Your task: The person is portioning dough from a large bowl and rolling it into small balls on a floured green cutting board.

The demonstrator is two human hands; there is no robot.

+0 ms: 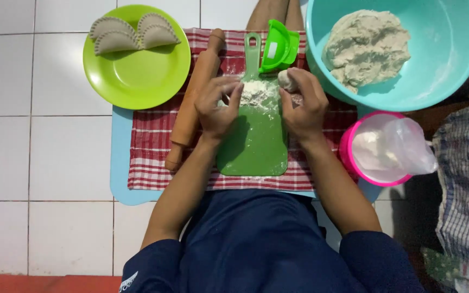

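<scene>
Two hands seen over green board (pixel 256 146): left hand (pixel 218 106) spread loose on flour pile (pixel 254 92), dough ball (pixel 287 80) gripped by right hand (pixel 304 106).

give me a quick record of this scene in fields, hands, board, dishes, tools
left hand: left hand rests on the green cutting board, fingertips at the flour pile
right hand: right hand holds a small dough ball
rolling pin: wooden rolling pin lies on the checked cloth, left of the board
mould: green dumpling mould stands open by the board's handle
plate: green plate with folded pastries
bowl: blue bowl holding a dough mass
pink tub: pink tub with a plastic bag of flour
</scene>
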